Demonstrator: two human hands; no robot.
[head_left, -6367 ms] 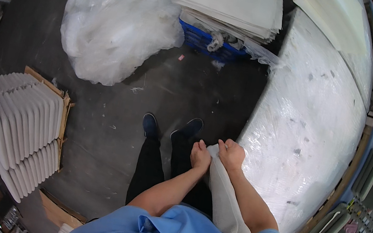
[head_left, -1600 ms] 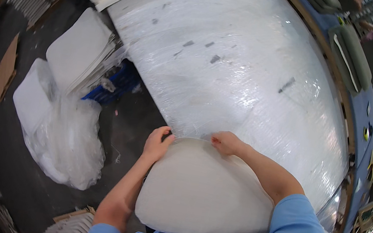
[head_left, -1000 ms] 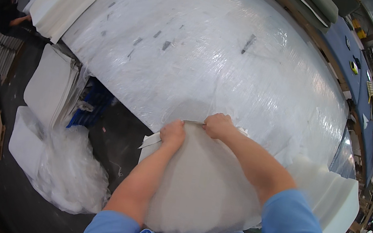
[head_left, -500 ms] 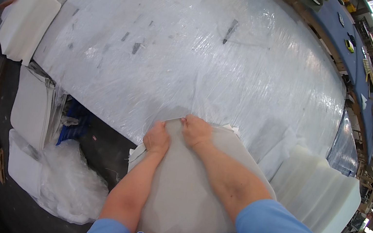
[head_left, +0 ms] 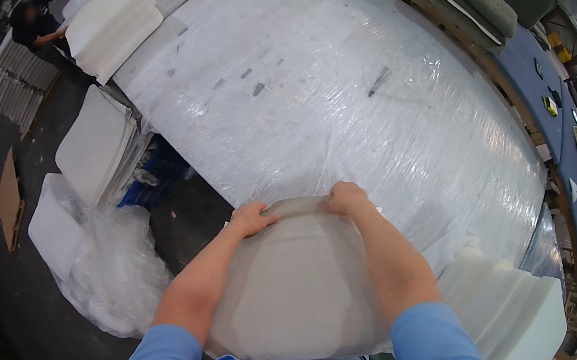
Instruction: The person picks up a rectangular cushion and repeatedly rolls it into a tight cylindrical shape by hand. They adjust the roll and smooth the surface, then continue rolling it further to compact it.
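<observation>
A grey-beige fabric-covered cushion [head_left: 308, 290] lies against my body at the near edge of the plastic-wrapped table. Its far edge shows as a raised, darker fabric band. My left hand [head_left: 251, 219] grips the far left corner, with the thumb over the band. Farther right, my right hand [head_left: 348, 199] is closed on the far right part of that edge. The undersides of the fingers are hidden, so how much fabric they pinch cannot be seen.
Pale foam pieces [head_left: 504, 307] stand at the right. On the left are stacked white foam sheets [head_left: 97, 140], a clear plastic bag [head_left: 124, 274] and a blue pallet [head_left: 163, 174]. A co-worker [head_left: 43, 28] holds a white foam pad [head_left: 116, 25] at the table's far left.
My hands have moved farther apart along the cushion's far edge, and its band now shows between them. The view has shifted, bringing more of the co-worker into sight.
</observation>
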